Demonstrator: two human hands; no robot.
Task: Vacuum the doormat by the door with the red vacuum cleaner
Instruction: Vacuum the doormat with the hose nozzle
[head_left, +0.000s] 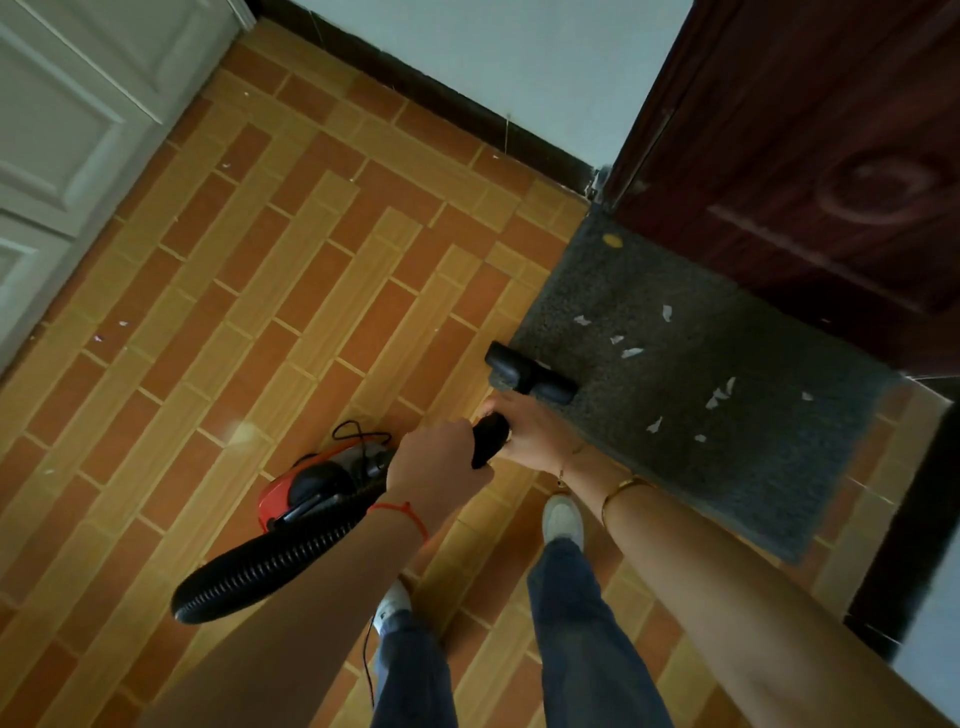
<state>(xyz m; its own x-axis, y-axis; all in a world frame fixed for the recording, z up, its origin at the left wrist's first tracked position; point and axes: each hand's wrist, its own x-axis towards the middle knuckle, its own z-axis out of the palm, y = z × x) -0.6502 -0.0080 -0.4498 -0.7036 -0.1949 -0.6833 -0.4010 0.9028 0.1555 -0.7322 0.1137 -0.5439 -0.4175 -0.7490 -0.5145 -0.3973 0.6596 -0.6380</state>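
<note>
A grey doormat (696, 374) lies in front of a dark red door (810, 156), with several white paper scraps (631, 352) and one yellow bit (613, 240) on it. The red vacuum cleaner (306, 488) sits on the tiled floor at my left, its ribbed black hose (270, 566) curving under my left arm. My left hand (436, 457) grips the black wand handle (491, 439). Just beyond it, my right hand (535, 434) holds the wand lower down. The black floor nozzle (530, 373) rests on the mat's near left edge.
Orange and tan floor tiles (291, 291) cover the room, with a few tiny scraps on them. A white panelled door (67, 140) stands at the left, a pale wall with a dark skirting (457, 104) at the back. My feet in white shoes (563, 519) stand beside the mat.
</note>
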